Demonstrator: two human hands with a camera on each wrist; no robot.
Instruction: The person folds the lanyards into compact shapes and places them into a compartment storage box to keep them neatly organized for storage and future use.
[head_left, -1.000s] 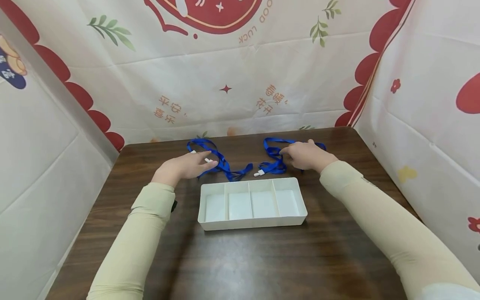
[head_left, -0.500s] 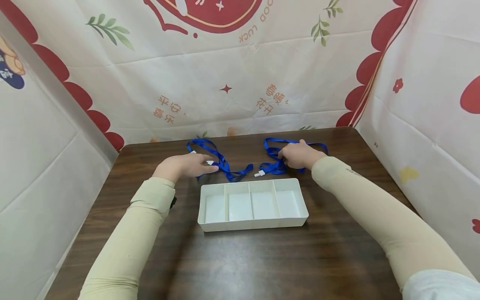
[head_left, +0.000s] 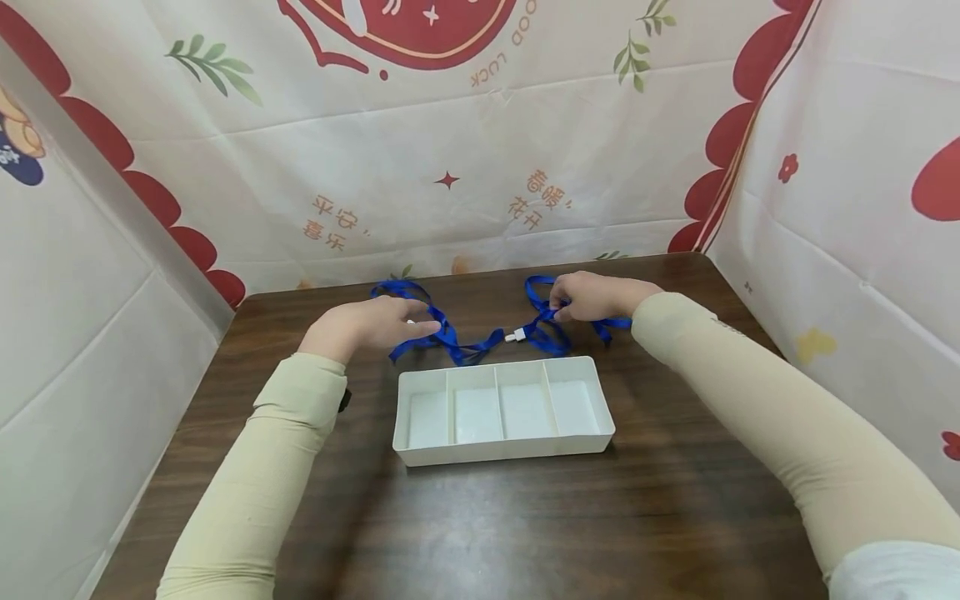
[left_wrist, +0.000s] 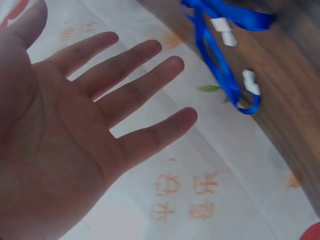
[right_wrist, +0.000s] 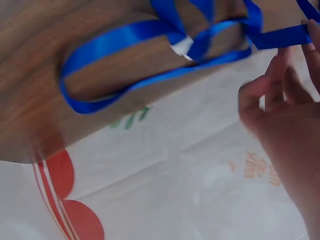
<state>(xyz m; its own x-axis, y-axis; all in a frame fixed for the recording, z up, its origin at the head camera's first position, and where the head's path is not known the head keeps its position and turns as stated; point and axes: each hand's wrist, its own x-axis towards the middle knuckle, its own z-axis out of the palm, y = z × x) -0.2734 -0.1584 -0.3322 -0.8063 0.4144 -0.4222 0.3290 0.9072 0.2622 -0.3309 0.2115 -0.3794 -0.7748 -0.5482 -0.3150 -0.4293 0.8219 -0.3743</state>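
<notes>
Two blue lanyards with white plastic fittings lie toward the back of the table. My left hand (head_left: 367,323) hovers by the left lanyard (head_left: 448,335), fingers spread and straight. Its palm holds nothing in the left wrist view, where white clips (left_wrist: 251,82) hang off the blue strap. With thumb and fingertips, my right hand (head_left: 602,297) pinches the strap of the right lanyard (right_wrist: 110,49), which is partly lifted in loose loops. That lanyard's white clip (head_left: 516,335) points left, close to the end of the left lanyard. Part of each lanyard is hidden behind a hand.
A white tray (head_left: 502,452) with several compartments stands in front of the lanyards, with nothing in them. The brown wooden table (head_left: 480,525) is enclosed by printed white cloth (head_left: 300,158) at the back and sides.
My right hand has taken hold of the right lanyard's strap and shifted slightly left, raising and rearranging its loops. My left hand stays nearly in place.
</notes>
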